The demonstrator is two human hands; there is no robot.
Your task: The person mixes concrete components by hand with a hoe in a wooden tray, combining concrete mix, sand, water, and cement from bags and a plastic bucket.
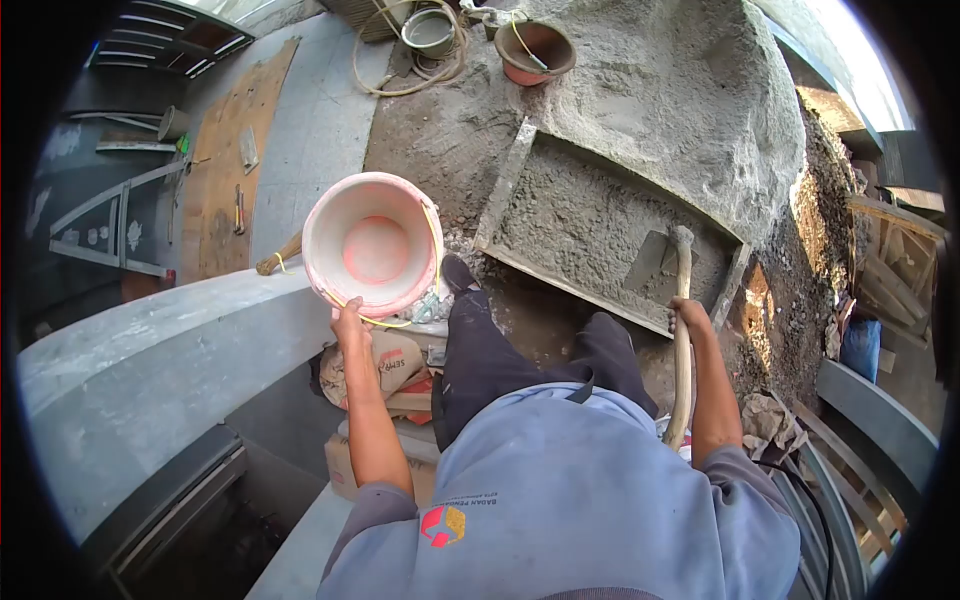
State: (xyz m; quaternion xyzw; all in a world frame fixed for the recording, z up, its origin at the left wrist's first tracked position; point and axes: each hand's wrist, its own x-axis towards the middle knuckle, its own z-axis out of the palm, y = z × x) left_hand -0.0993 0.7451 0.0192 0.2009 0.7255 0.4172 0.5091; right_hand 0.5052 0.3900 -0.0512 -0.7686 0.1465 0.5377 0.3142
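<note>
My left hand (350, 323) is closed on the near rim of a white bucket (322, 225) with reddish stains inside and a yellow cord handle. The bucket is tilted so its inside faces me, with a pink ring on its bottom. In my right hand (690, 315) is the wooden handle of a hoe (684, 375), gripped partway along. The hoe's blade (652, 262) rests in wet grey mortar (575, 205) that fills a shallow rectangular mixing trough (580, 277). My legs stand between the bucket and the trough.
Beyond the trough lies a large heap of grey sand (690, 100). A brown bucket (530, 62) and a grey bucket (428, 35) with a coiled hose stand at the back. Cement bags (395, 360) lie below the white bucket. Along the left runs a low grey wall (180, 340); wood scraps (900, 270) are piled at right.
</note>
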